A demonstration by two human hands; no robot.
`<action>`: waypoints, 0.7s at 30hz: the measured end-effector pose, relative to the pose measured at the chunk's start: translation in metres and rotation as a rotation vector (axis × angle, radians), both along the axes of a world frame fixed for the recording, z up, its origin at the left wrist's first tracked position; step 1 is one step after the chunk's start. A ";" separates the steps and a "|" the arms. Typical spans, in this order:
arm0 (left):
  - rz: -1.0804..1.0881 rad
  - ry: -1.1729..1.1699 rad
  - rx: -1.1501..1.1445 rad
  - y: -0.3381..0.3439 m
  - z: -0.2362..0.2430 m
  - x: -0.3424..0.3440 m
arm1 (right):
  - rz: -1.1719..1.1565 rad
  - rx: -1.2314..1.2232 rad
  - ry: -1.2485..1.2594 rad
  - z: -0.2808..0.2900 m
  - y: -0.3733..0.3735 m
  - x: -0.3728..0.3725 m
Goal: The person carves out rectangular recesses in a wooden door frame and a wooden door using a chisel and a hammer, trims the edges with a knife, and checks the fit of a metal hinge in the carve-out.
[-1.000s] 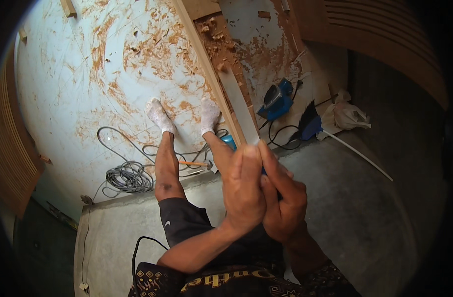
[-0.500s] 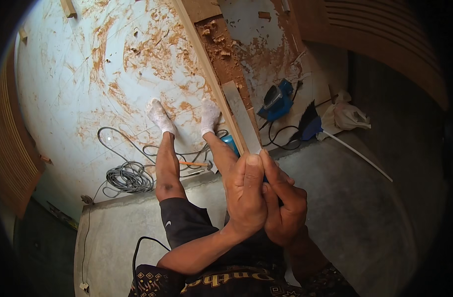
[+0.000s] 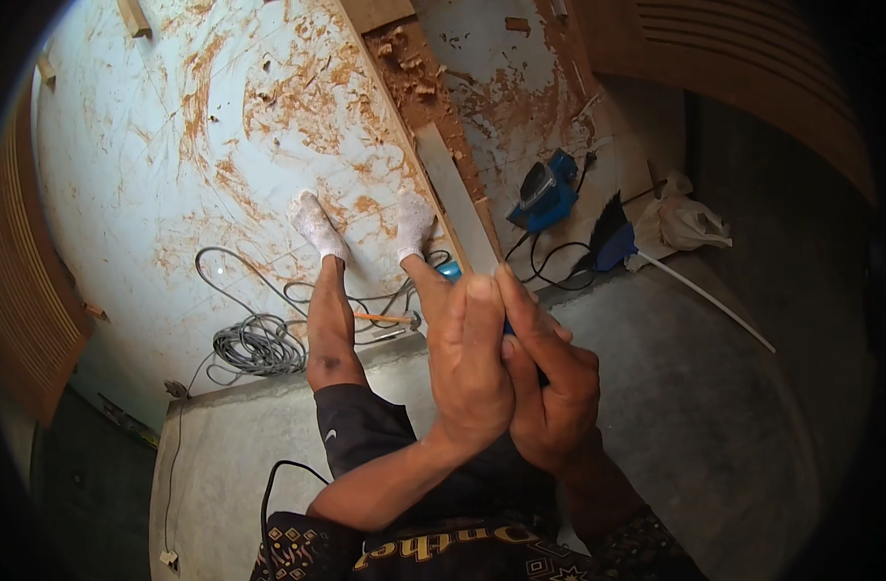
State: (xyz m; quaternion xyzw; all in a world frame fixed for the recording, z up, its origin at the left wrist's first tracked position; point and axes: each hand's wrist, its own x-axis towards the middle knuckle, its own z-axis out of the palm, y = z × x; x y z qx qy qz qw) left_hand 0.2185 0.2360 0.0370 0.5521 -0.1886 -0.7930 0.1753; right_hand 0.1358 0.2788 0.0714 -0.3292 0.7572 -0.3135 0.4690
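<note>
A long flat grey blade (image 3: 453, 189) stretches away from my hands; its exact kind is hard to tell. It runs along the right side of a long wooden beam (image 3: 390, 111). My left hand (image 3: 470, 373) is closed at the blade's near end, thumb extended along the top. Pressed against it, my right hand (image 3: 554, 397) is closed too, its forefinger reaching the blade's edge. A bit of blue, apparently the handle (image 3: 508, 327), shows between the hands; the fingers hide most of it.
Wood shavings (image 3: 409, 63) lie beside the beam. A blue power planer (image 3: 549, 194), a broom (image 3: 612, 242) and a plastic bag (image 3: 690, 218) are at the right. Coiled cable (image 3: 259, 344) and an orange-handled hammer (image 3: 385, 318) lie by my feet. Slatted wooden panels (image 3: 733, 58) stand at both sides.
Both hands have moved forward and slightly left together, with the blade sliding farther along the beam. My grip looks the same.
</note>
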 end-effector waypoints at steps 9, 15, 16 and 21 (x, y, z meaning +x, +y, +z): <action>0.093 0.064 0.076 -0.020 -0.001 -0.004 | 0.021 -0.035 0.024 0.000 -0.012 -0.005; -0.039 -0.060 -0.105 -0.008 -0.011 0.001 | 0.004 -0.037 0.032 -0.003 -0.014 0.002; -0.059 -0.072 -0.113 -0.008 -0.010 0.000 | 0.002 -0.030 0.033 -0.003 -0.013 0.001; 0.003 0.028 0.011 -0.021 -0.010 -0.004 | 0.013 -0.023 0.033 -0.006 -0.020 -0.005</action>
